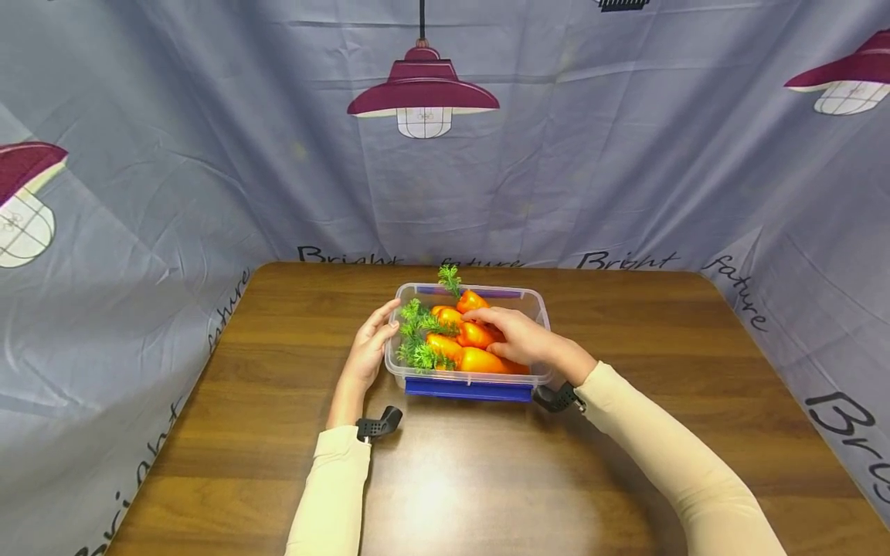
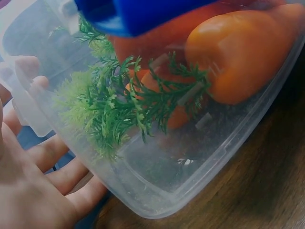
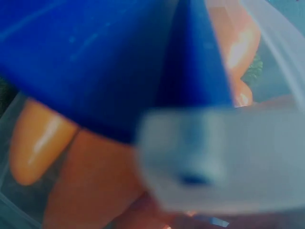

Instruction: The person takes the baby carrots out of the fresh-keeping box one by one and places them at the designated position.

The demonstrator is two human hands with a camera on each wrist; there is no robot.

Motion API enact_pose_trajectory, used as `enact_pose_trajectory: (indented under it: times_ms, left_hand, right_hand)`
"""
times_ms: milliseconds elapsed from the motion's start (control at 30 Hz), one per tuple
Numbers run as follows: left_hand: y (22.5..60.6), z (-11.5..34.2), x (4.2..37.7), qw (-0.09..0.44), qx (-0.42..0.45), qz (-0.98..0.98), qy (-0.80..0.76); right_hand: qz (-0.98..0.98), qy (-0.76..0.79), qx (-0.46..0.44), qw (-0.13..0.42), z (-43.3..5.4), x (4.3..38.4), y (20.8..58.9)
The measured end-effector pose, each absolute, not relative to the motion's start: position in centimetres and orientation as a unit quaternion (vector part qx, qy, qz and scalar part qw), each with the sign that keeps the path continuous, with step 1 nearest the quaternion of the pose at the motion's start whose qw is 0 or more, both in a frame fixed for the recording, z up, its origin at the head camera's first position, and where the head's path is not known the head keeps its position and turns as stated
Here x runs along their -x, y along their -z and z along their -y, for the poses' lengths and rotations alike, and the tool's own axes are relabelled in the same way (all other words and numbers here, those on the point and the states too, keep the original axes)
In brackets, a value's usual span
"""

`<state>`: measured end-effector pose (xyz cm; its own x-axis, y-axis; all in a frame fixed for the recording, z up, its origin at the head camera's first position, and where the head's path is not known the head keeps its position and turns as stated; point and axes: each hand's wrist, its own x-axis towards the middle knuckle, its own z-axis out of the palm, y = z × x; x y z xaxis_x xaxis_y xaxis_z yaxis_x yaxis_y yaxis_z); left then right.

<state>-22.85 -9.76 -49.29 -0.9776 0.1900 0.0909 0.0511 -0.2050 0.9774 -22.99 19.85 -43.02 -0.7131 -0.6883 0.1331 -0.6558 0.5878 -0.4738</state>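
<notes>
A clear plastic box (image 1: 538,309) with blue latches holds several orange carrots (image 1: 480,361) with feathery green tops (image 1: 416,316). My left hand (image 1: 366,351) is at the box's left end, its fingers fairly straight along the outside of the wall; in the left wrist view the fingers (image 2: 62,179) show beside and behind the clear plastic. Over the right half of the box, my right hand (image 1: 521,336) reaches in from above, thumb and fingers bent around a carrot (image 1: 476,335). The right wrist view is mostly filled by a blurred blue latch (image 3: 105,57), which hides that hand's grip.
The box stands on a brown wooden table (image 1: 278,386), toward its back edge. A grey printed curtain (image 1: 278,154) hangs behind and at both sides. One green top (image 1: 450,278) sticks up over the box's back rim.
</notes>
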Motion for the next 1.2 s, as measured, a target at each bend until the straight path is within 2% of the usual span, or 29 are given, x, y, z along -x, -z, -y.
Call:
enact_pose_trajectory:
  times_ms: [233,500,700,933,1200]
  left_hand:
    - [49.6,9.7,22.6,0.044,-0.098,-0.628,-0.771]
    - [49.4,9.5,22.6,0.046,-0.1,-0.619,-0.777]
    - [49.5,9.6,22.8,0.047,-0.102,-0.618,-0.778]
    - [49.4,9.6,22.7,0.046,-0.099,-0.618,-0.779]
    - [49.2,9.6,22.6,0.042,-0.102,-0.614,-0.782]
  right_hand:
    - [-0.886,0.267,0.379,0.012,-19.9,22.5,43.3]
    - [-0.868,0.358,0.343,0.0,-20.3,22.8,42.2]
    - [-0.843,0.454,0.288,0.025,-21.2,23.4,40.8]
    - [-0.779,0.603,0.149,0.085,-22.5,23.9,39.6]
    - [-0.714,0.688,0.071,0.107,-24.8,24.0,39.3]
